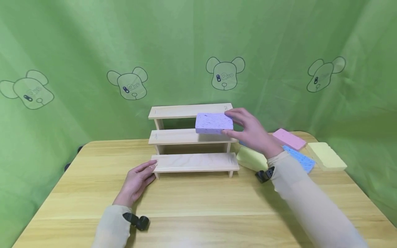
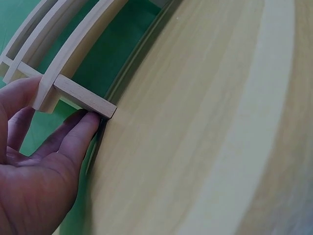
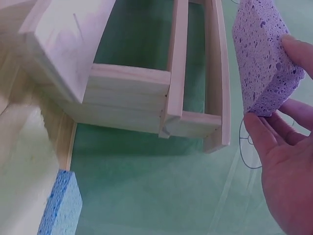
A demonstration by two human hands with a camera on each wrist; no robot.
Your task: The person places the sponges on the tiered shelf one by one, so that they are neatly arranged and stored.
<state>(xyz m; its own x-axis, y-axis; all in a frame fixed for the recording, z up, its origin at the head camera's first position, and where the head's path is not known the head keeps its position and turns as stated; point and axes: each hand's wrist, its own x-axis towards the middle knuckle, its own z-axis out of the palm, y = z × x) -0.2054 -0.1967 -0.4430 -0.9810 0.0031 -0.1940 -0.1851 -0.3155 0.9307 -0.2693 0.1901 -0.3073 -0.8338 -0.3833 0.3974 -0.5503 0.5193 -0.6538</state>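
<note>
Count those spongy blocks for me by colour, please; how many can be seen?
Purple sponge: 1
Pink sponge: 1
Blue sponges: 2, one mostly hidden
Yellow sponges: 2
Total: 6 visible; the right arm may hide more.

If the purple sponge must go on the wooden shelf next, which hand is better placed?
Probably the right hand: it grips the purple sponge, held up near the wooden shelf. The left hand is lower and holds the left end of the shelf's bottom board.
</note>
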